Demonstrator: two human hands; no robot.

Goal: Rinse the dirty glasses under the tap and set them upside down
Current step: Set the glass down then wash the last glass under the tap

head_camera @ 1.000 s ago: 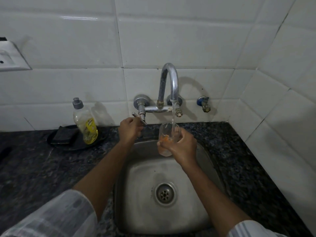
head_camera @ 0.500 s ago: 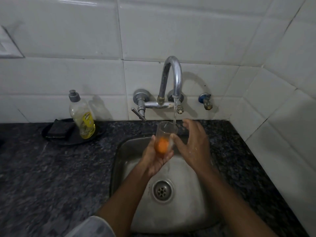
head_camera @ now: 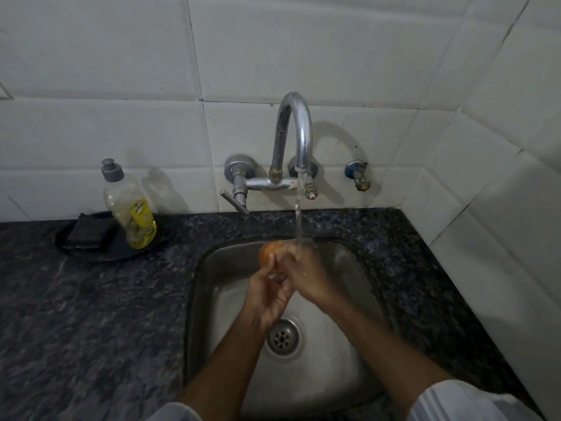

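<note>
A clear glass [head_camera: 270,253] with an orange patch is held over the steel sink [head_camera: 349,299], tilted, under the running stream from the curved tap [head_camera: 296,132]. My left hand [head_camera: 267,296] grips the glass from below. My right hand [head_camera: 303,275] lies over the glass and covers most of it; the water falls on its fingers. Only the orange part and a bit of the rim show.
A dish soap bottle [head_camera: 130,208] and a dark sponge [head_camera: 89,230] sit on a black tray [head_camera: 100,253] at the back left of the dark stone counter [head_camera: 91,314]. A blue valve [head_camera: 358,174] sticks out of the tiled wall. The drain [head_camera: 283,335] lies below my hands.
My left hand left the tap lever and took the glass from below. My right hand let go, then closed over the glass. The glass has dropped lower and tilted.
</note>
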